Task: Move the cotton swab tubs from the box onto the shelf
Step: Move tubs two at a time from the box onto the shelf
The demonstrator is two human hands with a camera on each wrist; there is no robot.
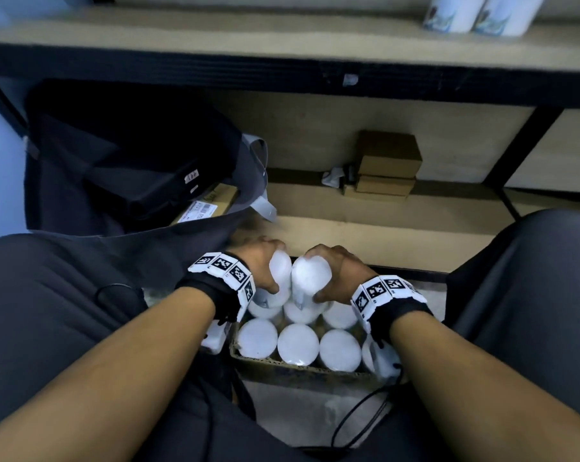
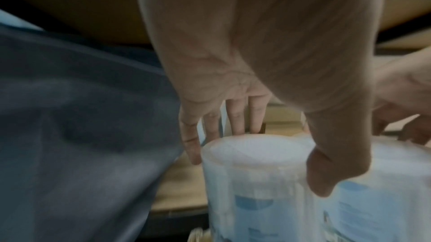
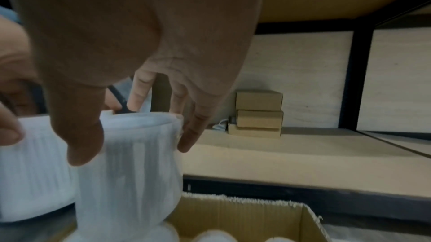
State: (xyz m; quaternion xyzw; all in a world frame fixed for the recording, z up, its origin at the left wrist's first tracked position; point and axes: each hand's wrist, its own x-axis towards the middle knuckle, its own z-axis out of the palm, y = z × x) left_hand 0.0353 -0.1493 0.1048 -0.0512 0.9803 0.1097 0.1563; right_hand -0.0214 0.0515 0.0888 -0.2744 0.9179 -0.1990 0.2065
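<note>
Below, hands: a seated person's left hand (image 1: 260, 261) and right hand (image 1: 340, 266) meet over an open cardboard box (image 1: 298, 370) on the floor between the knees.
Left hand: fingers and thumb curl round the top of a white cotton swab tub (image 1: 280, 275); the left wrist view shows the thumb (image 2: 326, 172) on its near side and the fingers (image 2: 235, 117) behind the lid (image 2: 258, 146).
Right hand: it grips a second tub (image 1: 310, 275) the same way, thumb (image 3: 84, 135) in front and fingers (image 3: 191, 131) round the far side.
Held tubs: side by side and touching or nearly so, both raised above the rows in the box; the right-hand tub (image 3: 130, 163) stands upright over the box's corner.
Box contents: more white-lidded tubs (image 1: 298, 343) stand packed in rows, their lids facing up.
Shelf: a tan board with a dark front edge (image 1: 282, 38) runs across above; two tubs with blue labels (image 1: 475, 11) stand on it at the right.
Lower shelf: a stack of small brown cartons (image 1: 385, 165) sits against the back panel.
Left side: a dark bag (image 1: 131, 155) holding a labelled carton (image 1: 205, 208) lies beside the left knee.
Wrists: both carry bands of black-and-white marker tiles (image 1: 226, 270).
</note>
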